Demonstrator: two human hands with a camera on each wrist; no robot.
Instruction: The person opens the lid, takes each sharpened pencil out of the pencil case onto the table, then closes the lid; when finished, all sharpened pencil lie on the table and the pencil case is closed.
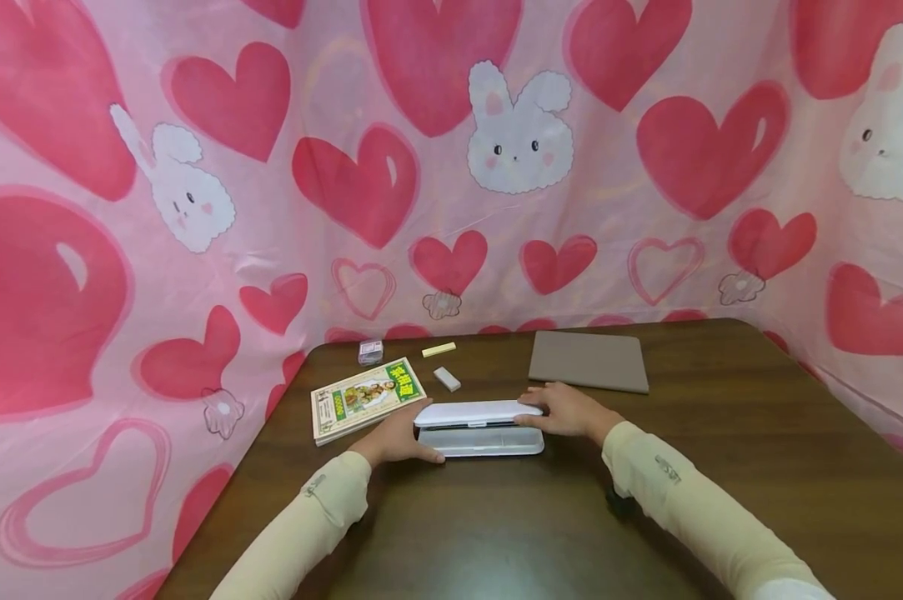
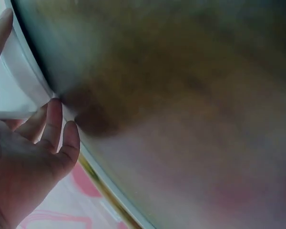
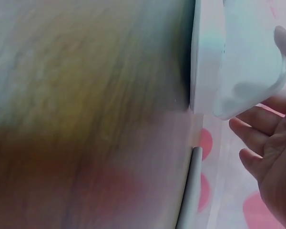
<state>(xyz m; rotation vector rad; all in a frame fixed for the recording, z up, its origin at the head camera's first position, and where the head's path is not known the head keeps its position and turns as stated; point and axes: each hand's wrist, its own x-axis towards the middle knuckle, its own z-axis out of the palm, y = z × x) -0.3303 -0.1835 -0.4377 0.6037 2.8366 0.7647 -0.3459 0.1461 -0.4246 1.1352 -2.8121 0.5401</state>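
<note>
Seeing large yellow characters, apparently Chinese, on the green panel (image 1: pixel 402 380) of the book (image 1: pixel 368 397), without reading them for certain. Noticing a row of pale round marks on a smaller green strip (image 1: pixel 348 404) of that cover. Finding dark lettering on the left sleeve (image 1: pixel 312 504) and right sleeve (image 1: pixel 687 496), and fine print on the small box (image 1: pixel 371 352), all too tiny to read.

Pink fabric backdrop (image 1: pixel 442 200) with red hearts (image 1: pixel 711 154), white rabbits (image 1: pixel 521 137); dark wood-grain tabletop (image 1: pixel 736 417), faintly glossy
</note>
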